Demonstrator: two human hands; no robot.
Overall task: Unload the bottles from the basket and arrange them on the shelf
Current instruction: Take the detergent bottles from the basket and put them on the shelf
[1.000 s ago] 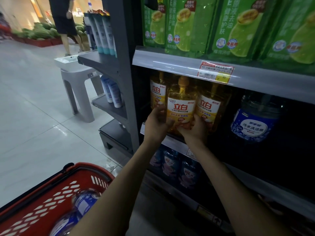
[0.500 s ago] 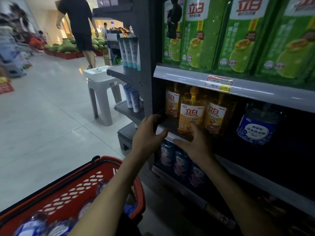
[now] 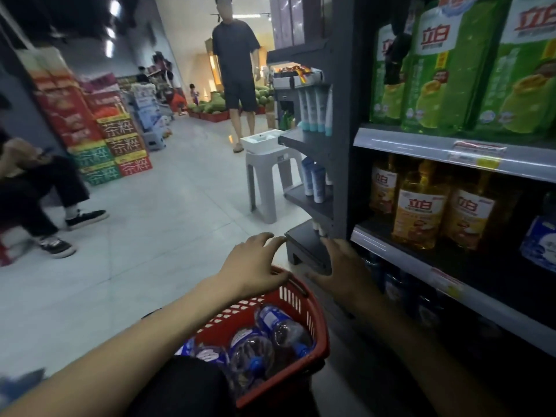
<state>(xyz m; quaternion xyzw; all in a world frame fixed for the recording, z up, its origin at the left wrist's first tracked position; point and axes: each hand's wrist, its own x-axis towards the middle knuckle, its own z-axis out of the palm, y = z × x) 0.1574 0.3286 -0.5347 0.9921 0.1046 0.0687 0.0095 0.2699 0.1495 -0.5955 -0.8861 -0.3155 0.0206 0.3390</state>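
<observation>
In the head view, the left hand is hovering over the far rim of the red basket, its fingers spread apart and gripping nothing. The right hand is hanging just beside it, between the basket and the front edge of the shelf, palm down, its fingers likewise apart and holding nothing. The basket is sitting low in front of the person, close to the foot of the shelving, and the clear bottles with blue caps and labels are lying on their sides inside it, crowded together. On the middle level of the shelf, three yellow bottles are standing upright in a tight group near its left end, and a blue-labelled jug is standing further right, partly cut off by the frame edge. Green refill pouches are standing in a row on the level above. More blue bottles are showing dimly on the level below, behind the right hand. On the grey end rack, pale tubes are standing cap down. A white plastic stool is standing on the tiled floor beside that rack. Further down the aisle a person in dark clothes is standing, another person is sitting at the left, and coloured cartons are standing stacked against the wall.
</observation>
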